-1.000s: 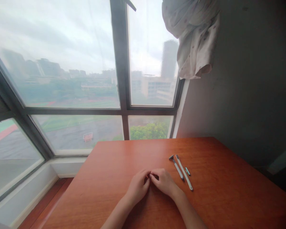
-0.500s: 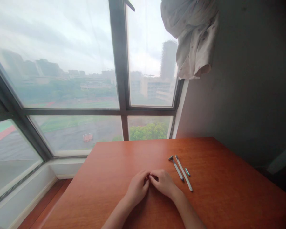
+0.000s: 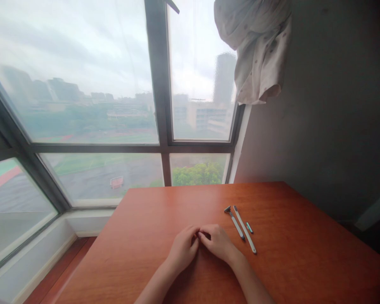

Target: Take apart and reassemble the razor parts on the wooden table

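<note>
My left hand (image 3: pixel 184 247) and my right hand (image 3: pixel 218 244) rest on the table with their fingers curled in and their tips meeting. Anything between those fingertips is hidden from me. To the right of my right hand lies a razor (image 3: pixel 236 226), its head pointing away from me. A white toothbrush (image 3: pixel 245 230) lies beside it at nearly the same slant, bristle end at the far side. Just right of the toothbrush is a small teal and silver piece (image 3: pixel 249 227), too small to name. Neither hand touches these three things.
The reddish-brown wooden table (image 3: pixel 164 211) reaches to the windows (image 3: pixel 98 169) at the far side. A bunched, spotted curtain (image 3: pixel 259 63) hangs at the upper right, beside a dark grey wall (image 3: pixel 319 126). Past the table's left edge, a low white sill (image 3: pixel 85 223) runs below the glass.
</note>
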Demonstrator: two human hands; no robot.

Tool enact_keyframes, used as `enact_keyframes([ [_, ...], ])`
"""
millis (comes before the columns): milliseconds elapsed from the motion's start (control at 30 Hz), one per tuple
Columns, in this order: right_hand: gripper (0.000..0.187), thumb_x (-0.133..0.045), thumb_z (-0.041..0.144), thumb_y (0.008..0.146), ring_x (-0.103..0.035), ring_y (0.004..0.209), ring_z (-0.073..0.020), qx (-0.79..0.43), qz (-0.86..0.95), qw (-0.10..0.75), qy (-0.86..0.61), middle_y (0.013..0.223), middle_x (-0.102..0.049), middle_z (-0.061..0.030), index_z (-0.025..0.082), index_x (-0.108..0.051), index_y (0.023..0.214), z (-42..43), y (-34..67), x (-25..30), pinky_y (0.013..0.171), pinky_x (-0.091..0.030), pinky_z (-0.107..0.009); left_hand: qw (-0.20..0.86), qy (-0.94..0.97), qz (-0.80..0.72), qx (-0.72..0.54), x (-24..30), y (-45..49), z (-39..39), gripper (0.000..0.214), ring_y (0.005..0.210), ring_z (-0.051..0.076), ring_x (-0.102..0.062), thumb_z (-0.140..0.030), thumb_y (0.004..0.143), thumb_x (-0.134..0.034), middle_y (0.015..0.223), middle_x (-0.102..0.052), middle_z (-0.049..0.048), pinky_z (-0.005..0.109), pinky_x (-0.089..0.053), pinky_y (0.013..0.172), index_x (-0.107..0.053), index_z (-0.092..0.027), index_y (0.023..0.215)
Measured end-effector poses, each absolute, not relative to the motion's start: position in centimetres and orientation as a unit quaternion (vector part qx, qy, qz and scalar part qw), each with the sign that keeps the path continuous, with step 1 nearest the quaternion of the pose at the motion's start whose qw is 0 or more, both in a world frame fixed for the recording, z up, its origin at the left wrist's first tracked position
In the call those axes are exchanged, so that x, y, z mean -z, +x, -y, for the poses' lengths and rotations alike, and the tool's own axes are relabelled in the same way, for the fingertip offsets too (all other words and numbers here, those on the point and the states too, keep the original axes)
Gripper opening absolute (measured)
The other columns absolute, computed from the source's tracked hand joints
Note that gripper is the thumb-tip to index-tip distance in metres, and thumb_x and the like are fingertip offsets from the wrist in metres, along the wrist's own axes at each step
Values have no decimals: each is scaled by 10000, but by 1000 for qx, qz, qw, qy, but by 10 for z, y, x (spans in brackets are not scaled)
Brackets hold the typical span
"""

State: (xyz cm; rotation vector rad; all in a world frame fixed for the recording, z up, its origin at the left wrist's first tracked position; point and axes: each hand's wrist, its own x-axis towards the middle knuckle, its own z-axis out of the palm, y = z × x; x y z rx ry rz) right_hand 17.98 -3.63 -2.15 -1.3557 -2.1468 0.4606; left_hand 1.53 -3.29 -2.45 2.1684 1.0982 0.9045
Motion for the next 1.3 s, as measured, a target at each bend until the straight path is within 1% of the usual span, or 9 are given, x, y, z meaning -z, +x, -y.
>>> enact_keyframes([
  [200,238,-472,229,880,-600,669,-163,-170,798,283,-504,761,-714,-34,193,-695,806,36,180,21,585,-330,-233,270,805,-410,-332,24,15,33,288,850,211,-604,-69,757,-464,931,-673,66,301,-461,775,-636,-197,949],
  [433,232,-482,225,879,-605,669,-165,-158,798,277,-511,771,-722,-26,204,-703,812,36,179,22,580,-321,-238,264,808,-410,-331,26,15,32,278,819,209,-593,-76,773,-453,883,-663,58,297,-459,749,-641,-199,937],
  [633,233,-483,227,879,-614,685,-169,-162,797,267,-516,776,-723,-30,206,-709,823,36,179,20,585,-328,-238,270,806,-405,-336,28,15,32,300,847,208,-597,-70,770,-451,922,-669,63,300,-458,772,-643,-200,961],
  [967,235,-476,215,884,-620,694,-170,-171,797,264,-516,795,-727,-35,198,-706,836,37,180,19,600,-349,-234,269,809,-405,-331,25,16,33,288,837,208,-592,-85,778,-445,913,-666,61,304,-458,766,-641,-202,953],
  [1167,257,-464,234,891,-628,731,-177,-183,794,258,-520,817,-732,-42,200,-717,860,37,180,17,639,-378,-235,268,806,-407,-336,27,15,33,294,838,210,-593,-79,771,-456,920,-667,63,305,-461,771,-649,-202,955],
  [1300,262,-464,237,888,-623,714,-177,-184,793,262,-518,813,-732,-43,199,-722,863,37,180,18,619,-369,-236,267,806,-407,-336,26,15,34,294,839,207,-596,-74,767,-457,916,-670,60,299,-461,771,-648,-202,952],
])
